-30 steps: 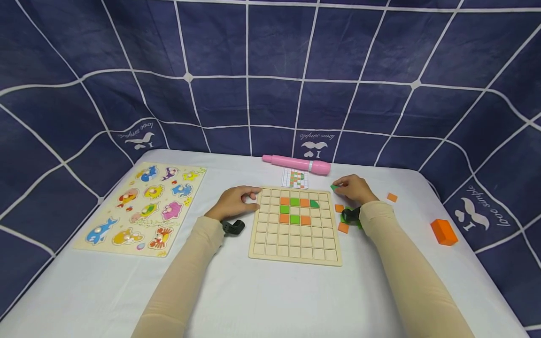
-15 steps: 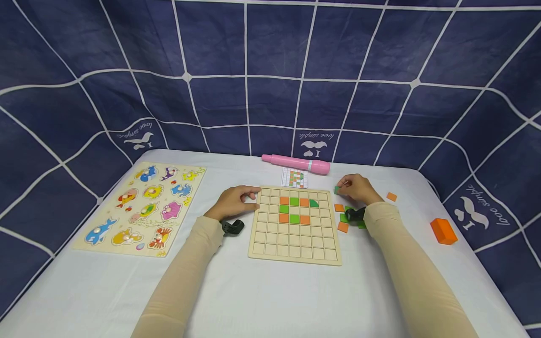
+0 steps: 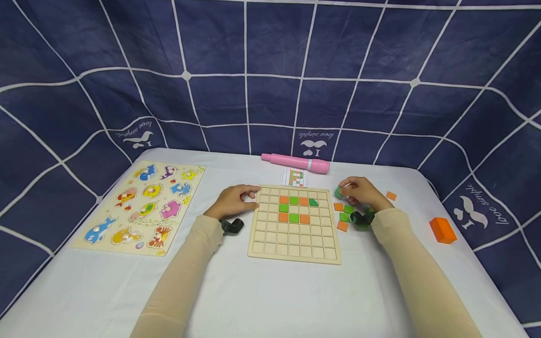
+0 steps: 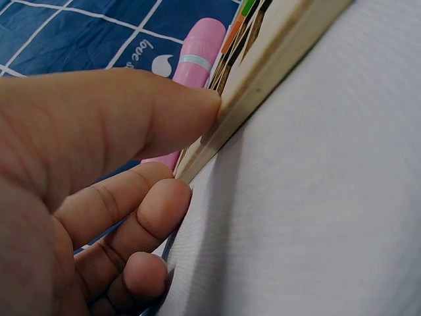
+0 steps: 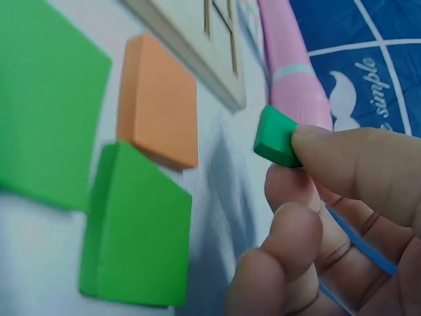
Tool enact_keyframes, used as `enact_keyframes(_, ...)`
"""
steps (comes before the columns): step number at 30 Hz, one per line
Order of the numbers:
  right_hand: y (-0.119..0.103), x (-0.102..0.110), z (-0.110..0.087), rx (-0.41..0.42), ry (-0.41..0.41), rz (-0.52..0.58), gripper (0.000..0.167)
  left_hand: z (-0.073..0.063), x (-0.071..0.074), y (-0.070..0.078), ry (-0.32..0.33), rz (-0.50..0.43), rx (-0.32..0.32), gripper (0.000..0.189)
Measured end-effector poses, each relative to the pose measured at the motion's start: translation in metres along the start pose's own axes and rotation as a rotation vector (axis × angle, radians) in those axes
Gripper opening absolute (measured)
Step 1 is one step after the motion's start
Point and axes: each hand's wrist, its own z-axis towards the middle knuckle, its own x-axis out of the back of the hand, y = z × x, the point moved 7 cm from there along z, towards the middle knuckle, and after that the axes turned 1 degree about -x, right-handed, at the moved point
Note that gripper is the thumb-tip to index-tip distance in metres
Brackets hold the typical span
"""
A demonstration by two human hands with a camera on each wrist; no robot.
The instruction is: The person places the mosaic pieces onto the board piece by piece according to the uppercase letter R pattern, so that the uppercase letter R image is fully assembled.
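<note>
A wooden grid board (image 3: 293, 239) lies on the table, with several orange and light green square tiles and one dark green rounded tile (image 3: 313, 203) set in its upper cells. My left hand (image 3: 234, 201) touches the board's left edge; in the left wrist view the thumb (image 4: 177, 112) lies against that edge and the fingertips are by the corner. To the right of the board, my right hand (image 3: 360, 191) pinches a small dark green tile (image 5: 276, 137) between thumb and fingers, above the table. Its full outline is hidden by the fingertips.
Loose orange (image 5: 161, 102) and light green tiles (image 5: 141, 230) lie beside the board, some under the right wrist. A pattern card (image 3: 294, 177) and a pink microphone-shaped object (image 3: 296, 162) lie behind it. A sea-animal puzzle (image 3: 143, 209) is at left, an orange block (image 3: 443, 230) at right.
My right hand has shifted slightly right and towards me with the dark green tile, which has turned between the fingers. More loose green tiles show. The left hand stays at the board.
</note>
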Motion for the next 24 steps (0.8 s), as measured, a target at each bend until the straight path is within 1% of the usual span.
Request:
enact_keyframes(3,0.001,-0.002,-0.006,-0.005,-0.015,0.068,0.042,0.000,0.000,0.001,-0.003,0.006,0.003,0.059)
enact_keyframes(5,0.001,-0.004,-0.010,-0.008,-0.020,0.101,0.044,0.000,0.001,0.001,-0.006,0.007,0.006,0.059)
enact_keyframes(7,0.002,-0.007,-0.014,-0.003,-0.027,0.131,0.043,0.000,0.001,0.002,-0.008,0.008,0.011,0.059)
enact_keyframes(10,0.002,-0.011,-0.019,0.019,-0.044,0.168,0.035,-0.001,0.001,0.002,-0.007,0.002,0.016,0.059)
enact_keyframes(14,0.001,-0.018,-0.027,0.035,-0.073,0.189,0.026,-0.001,0.001,0.002,-0.003,-0.002,0.016,0.059)
enact_keyframes(19,0.001,-0.027,-0.036,0.028,-0.089,0.202,0.029,-0.001,0.001,0.001,0.000,-0.008,0.016,0.059)
enact_keyframes(24,0.001,-0.034,-0.041,0.042,-0.099,0.197,0.028,0.000,0.000,0.001,-0.002,-0.010,0.012,0.059)
